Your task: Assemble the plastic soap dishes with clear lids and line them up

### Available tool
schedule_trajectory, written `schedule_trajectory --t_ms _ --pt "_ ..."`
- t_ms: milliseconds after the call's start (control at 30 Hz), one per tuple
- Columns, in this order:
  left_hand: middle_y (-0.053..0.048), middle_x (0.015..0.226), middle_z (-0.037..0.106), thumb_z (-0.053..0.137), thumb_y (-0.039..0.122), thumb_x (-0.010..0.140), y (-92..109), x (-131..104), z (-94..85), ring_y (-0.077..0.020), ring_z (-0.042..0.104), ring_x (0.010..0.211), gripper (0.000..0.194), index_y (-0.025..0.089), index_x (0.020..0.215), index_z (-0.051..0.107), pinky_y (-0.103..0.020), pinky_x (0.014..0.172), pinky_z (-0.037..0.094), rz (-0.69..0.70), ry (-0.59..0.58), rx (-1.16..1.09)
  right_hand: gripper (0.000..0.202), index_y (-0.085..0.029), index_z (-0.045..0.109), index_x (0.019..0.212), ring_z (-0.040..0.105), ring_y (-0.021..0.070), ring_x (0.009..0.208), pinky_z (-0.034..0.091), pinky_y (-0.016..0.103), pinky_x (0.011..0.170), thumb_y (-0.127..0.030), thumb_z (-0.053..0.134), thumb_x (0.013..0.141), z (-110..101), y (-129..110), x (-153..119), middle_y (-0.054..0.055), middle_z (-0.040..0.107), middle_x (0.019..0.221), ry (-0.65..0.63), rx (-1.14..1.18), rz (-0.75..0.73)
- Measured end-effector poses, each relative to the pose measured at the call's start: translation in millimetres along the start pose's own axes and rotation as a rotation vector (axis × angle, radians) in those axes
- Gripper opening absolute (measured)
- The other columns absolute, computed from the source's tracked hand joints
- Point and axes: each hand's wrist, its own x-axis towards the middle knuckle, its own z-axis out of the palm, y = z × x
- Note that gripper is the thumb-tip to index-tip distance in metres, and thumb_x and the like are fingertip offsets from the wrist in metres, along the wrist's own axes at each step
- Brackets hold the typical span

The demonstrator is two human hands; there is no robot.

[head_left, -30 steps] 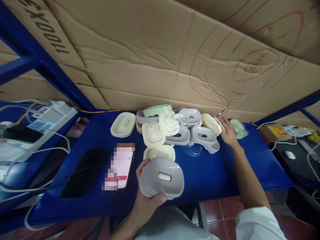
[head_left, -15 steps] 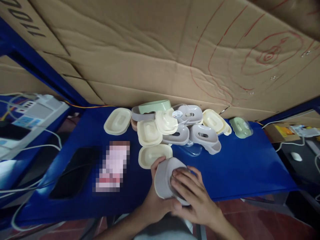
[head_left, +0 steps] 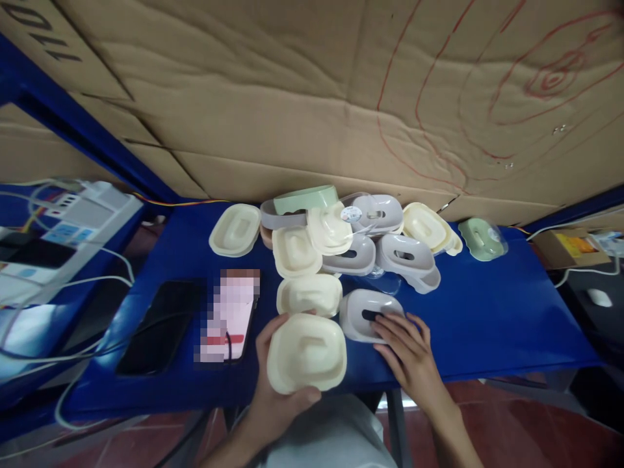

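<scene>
My left hand [head_left: 277, 390] is wrapped round a cream dish [head_left: 307, 354] near the table's front edge, its hollow side facing up. To its right, my right hand [head_left: 407, 348] rests its fingers on a grey slotted dish [head_left: 358, 315] standing on the blue table; the fingertips lie over the slot, and the thumb is apart. Just behind the held dish lies another cream dish [head_left: 297, 296]. Farther back is a pile of cream, grey and green pieces, among them a grey dish [head_left: 407, 257] and a green ring-like piece [head_left: 307, 198].
On the blue table [head_left: 492, 325], a black phone [head_left: 156, 331] and a phone with a blurred pink screen [head_left: 231, 318] lie at the left. A green dish [head_left: 482, 239] stands at the far right. Cables and a power strip [head_left: 92, 214] are at the left; cardboard rises behind.
The grey piece that both hands held is now down on the table under my right hand. My hands have moved apart, and a cream dish now shows in my left hand.
</scene>
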Motion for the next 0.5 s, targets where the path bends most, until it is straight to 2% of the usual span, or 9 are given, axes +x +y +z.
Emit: schedule_trajectory --t_ms 67,167,233,300,333,400,500 --pt "-0.017 0.149 0.064 0.094 0.052 0.077 6.9 5.1 2.6 -0.0379 0.068 0.133 0.090 0.032 0.145 0.038 -0.051 0.106 0.059 0.067 0.012 0.015 0.048 -0.035 0.058 0.152 0.057 0.0330 0.145 0.038 0.064 0.122 -0.023 0.061 0.105 1.8 -0.4 0.9 0.006 0.065 0.153 -0.025 -0.070 0.022" --pt "-0.016 0.151 0.063 0.094 0.051 0.078 8.7 7.5 8.2 -0.0365 0.066 0.136 0.089 0.034 0.145 0.038 -0.050 0.108 0.059 0.137 0.017 -0.002 0.054 -0.035 0.051 0.159 0.048 0.0326 0.153 0.037 0.063 0.123 -0.021 0.054 0.106 4.4 -13.5 2.6 0.008 0.056 0.161 0.056 -0.065 0.045" --pt "-0.015 0.151 0.062 0.096 0.051 0.075 4.7 5.2 12.6 -0.0369 0.066 0.136 0.091 0.035 0.145 0.039 -0.050 0.107 0.059 0.173 -0.004 -0.020 0.054 -0.031 0.047 0.162 0.047 0.0336 0.154 0.042 0.061 0.121 -0.035 0.053 0.108 7.0 -27.8 3.6 0.012 0.053 0.163 0.107 0.033 -0.020" --pt "-0.015 0.152 0.061 0.096 0.054 0.073 -1.0 1.7 17.6 -0.0375 0.067 0.136 0.093 0.034 0.146 0.041 -0.052 0.107 0.060 0.188 -0.060 -0.037 0.062 -0.027 0.047 0.161 0.048 0.0340 0.153 0.046 0.057 0.119 -0.055 0.054 0.107 10.2 -42.3 4.7 0.014 0.053 0.163 0.099 0.147 -0.152" --pt "-0.016 0.154 0.060 0.095 0.056 0.074 -3.8 0.2 20.0 -0.0378 0.067 0.136 0.093 0.035 0.147 0.041 -0.053 0.107 0.060 0.190 -0.094 -0.047 0.063 -0.027 0.049 0.159 0.050 0.0330 0.151 0.046 0.055 0.119 -0.060 0.055 0.106 11.6 -48.1 5.3 0.014 0.054 0.161 0.079 0.180 -0.215" --pt "-0.017 0.158 0.055 0.091 0.061 0.075 -7.9 -1.2 24.0 -0.0387 0.065 0.137 0.097 0.037 0.152 0.037 -0.057 0.108 0.060 0.180 -0.175 -0.048 0.053 -0.027 0.056 0.153 0.055 0.0296 0.146 0.044 0.053 0.122 -0.050 0.061 0.106 12.2 -53.7 5.2 0.012 0.060 0.156 0.057 0.195 -0.278" --pt "-0.022 0.168 0.041 0.087 0.061 0.080 -9.2 1.4 24.0 -0.0402 0.062 0.141 0.108 0.039 0.163 0.022 -0.059 0.105 0.062 0.205 -0.291 0.019 0.041 -0.027 0.065 0.143 0.063 0.0286 0.137 0.042 0.056 0.123 -0.025 0.069 0.102 3.5 -41.5 -3.7 0.010 0.067 0.147 0.162 0.159 -0.186"
